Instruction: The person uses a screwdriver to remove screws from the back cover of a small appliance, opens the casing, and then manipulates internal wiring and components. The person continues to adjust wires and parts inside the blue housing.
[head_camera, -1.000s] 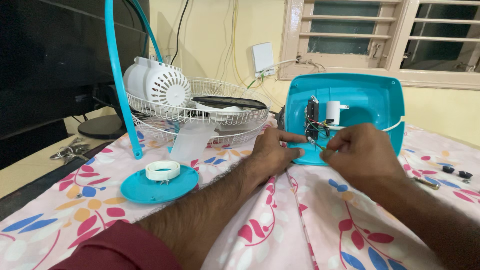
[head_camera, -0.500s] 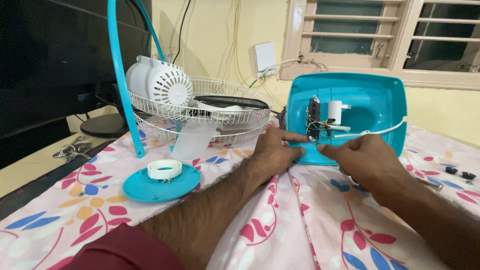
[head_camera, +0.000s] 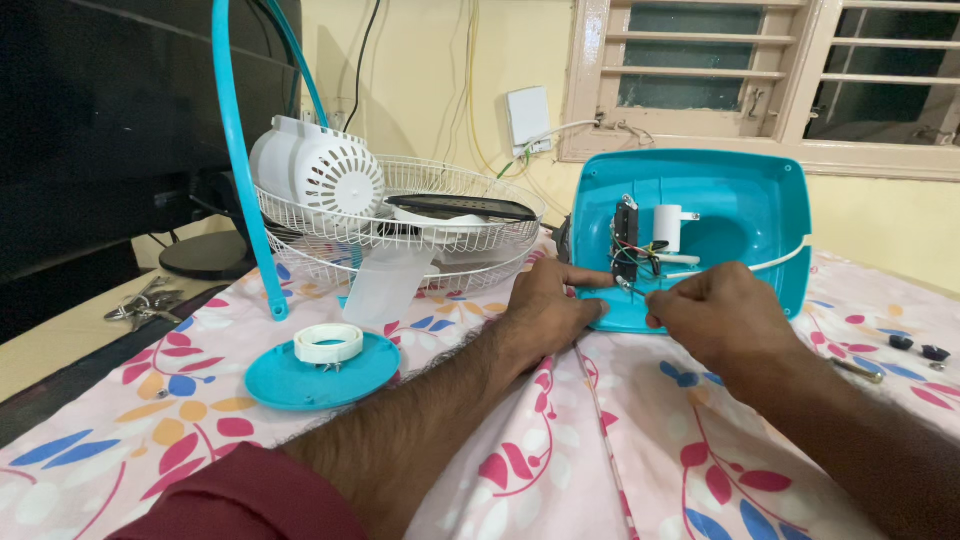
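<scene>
Blue plastic housing (head_camera: 745, 215) stands tilted on its edge on the worktop (head_camera: 640, 440), open side toward the camera, resting on the floral cloth. Inside it: a black switch block (head_camera: 626, 240), a white cylindrical part (head_camera: 667, 226), and thin wires (head_camera: 650, 262) running between them.

Left hand (head_camera: 545, 310) lies palm down against the housing's lower rim, fingers stretched out flat onto the blue edge, gripping nothing.

Right hand (head_camera: 720, 315) is curled at the lower rim just right of the wiring, fingertips pinched together; it seems to hold a wire end or a small tool, too small to tell which.

Left of the hands: round blue cap (head_camera: 320, 375) lying flat with a white ring (head_camera: 328, 343) on top. Behind it, a white wire guard (head_camera: 420, 225) holding a white ribbed motor cover (head_camera: 315, 175) and a dark blade. A blue curved tube (head_camera: 240, 160) rises beside the guard. Two small dark knobs (head_camera: 920, 348) lie at the far right.
</scene>
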